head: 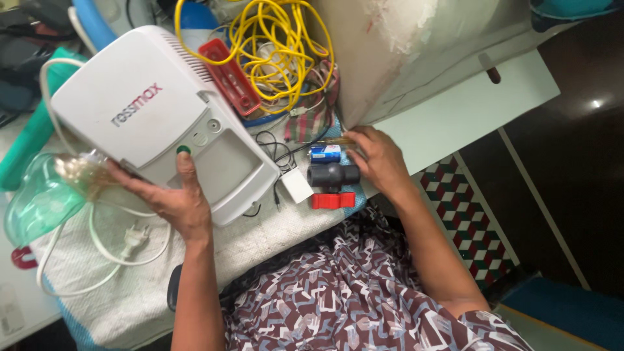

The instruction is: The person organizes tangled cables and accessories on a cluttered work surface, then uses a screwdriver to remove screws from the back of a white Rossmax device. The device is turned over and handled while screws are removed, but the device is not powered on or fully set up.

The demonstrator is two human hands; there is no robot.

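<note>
**Holding white device, right hand at the valve**

Going left to right on the bench. Far left: clear green breathing mask (pixel 40 198) lying on the pale towel (pixel 130 286), with white tubing (pixel 97 250) looping past it and a white power plug (pixel 134 238) inside the loop.

Left hand (pixel 170 198) grips the near edge of the white box-shaped machine (pixel 153 110): thumb up on the top face, just below a small green button (pixel 183 149), fingers curled under the left side beside the mask. Machine sits tilted, partly on the towel.

Behind it: red plastic piece (pixel 229 77) and a tangle of yellow cable (pixel 273 45) on a checked cloth (pixel 318 107).

Middle: thin black wire (pixel 273 146), small white adapter block (pixel 297 186) just off the machine's corner.

Right of that: blue cylindrical battery (pixel 325 153), then a dark grey ball valve (pixel 333 175) with a red handle (pixel 333 200), lying at the bench edge on a blue cloth.

Right hand (pixel 380 159) rests palm down, fingers loosely bent, fingertips touching the valve's right end and near a thin yellowish tool (pixel 328 141). Cannot tell if it actually grips anything.

Far right: white board (pixel 468 107), tiled floor (pixel 465 208) below.
</note>
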